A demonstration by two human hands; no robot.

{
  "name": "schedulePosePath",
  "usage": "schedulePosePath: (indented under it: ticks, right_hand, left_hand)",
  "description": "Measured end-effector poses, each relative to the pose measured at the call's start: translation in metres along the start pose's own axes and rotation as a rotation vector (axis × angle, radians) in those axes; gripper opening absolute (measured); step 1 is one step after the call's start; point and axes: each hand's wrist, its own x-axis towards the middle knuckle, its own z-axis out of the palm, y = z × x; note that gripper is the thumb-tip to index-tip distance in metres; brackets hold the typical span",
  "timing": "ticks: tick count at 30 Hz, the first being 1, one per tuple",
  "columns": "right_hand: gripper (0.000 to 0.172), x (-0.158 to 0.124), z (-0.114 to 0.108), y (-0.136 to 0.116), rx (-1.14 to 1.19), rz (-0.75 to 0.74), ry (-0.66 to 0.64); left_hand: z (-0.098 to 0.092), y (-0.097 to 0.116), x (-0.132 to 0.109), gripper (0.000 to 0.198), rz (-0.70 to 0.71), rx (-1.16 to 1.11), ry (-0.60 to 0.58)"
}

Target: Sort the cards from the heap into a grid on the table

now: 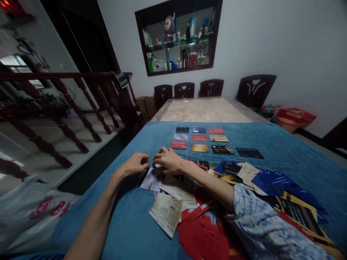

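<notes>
My left hand (136,163) is closed, its fingers curled down at the left edge of a heap of cards; anything inside them is hidden. Close to its right, my right hand (169,161) reaches across the heap with bent fingers pinched downward, a small pale edge showing beneath them. Just below both hands lie pale lilac cards (148,179). Cream printed cards (168,212) overlap nearer me, beside a spread of red cards (204,236). Beyond the hands, several cards sit in rows, among them a gold card (200,148) and a red card (179,145).
Blue cards (279,182) and black-and-gold cards (299,215) are heaped on the right, partly behind my right sleeve. A blue cloth (127,216) covers the near table; its far part is bare stone (195,110). A plastic bag (32,216) stands at left, below a wooden railing (67,75).
</notes>
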Motion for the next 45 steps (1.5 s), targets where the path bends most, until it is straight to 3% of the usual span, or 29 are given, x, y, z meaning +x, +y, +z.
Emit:
schedulePosePath:
  ticks: [8,13,21,27,31,36,39,45]
  right_hand:
    - [0.031,0.005,0.026,-0.005,-0.008,-0.083,-0.05]
    - [0.032,-0.001,0.025,-0.001,-0.061,0.016,-0.016]
    - [0.033,-0.008,0.028,0.014,-0.082,0.257,0.019]
    - [0.032,-0.007,0.029,0.014,-0.073,0.294,0.041]
    - [0.03,-0.007,0.029,0.014,-0.092,0.343,0.062]
    - [0.032,-0.008,0.029,0.016,-0.074,0.374,0.066]
    - [0.031,-0.008,0.03,0.017,-0.057,0.367,0.056]
    - [0.031,-0.007,0.033,0.019,-0.041,0.362,0.063]
  left_hand:
    - [0.01,-0.014,0.002,0.015,-0.003,-0.003,-0.075]
    - [0.01,-0.006,0.003,0.017,0.02,-0.007,-0.088]
    - [0.011,0.01,0.0,0.042,0.068,0.162,-0.067]
    - [0.02,0.009,0.006,0.044,0.108,0.118,-0.073]
    - [0.03,0.008,0.014,0.04,0.133,0.102,-0.01]
    - [0.033,0.007,0.017,0.028,0.109,0.244,0.135]
    - [0.027,0.01,0.012,0.023,0.08,0.301,0.095]
    - [0.013,0.018,0.002,0.035,0.047,0.25,-0.021]
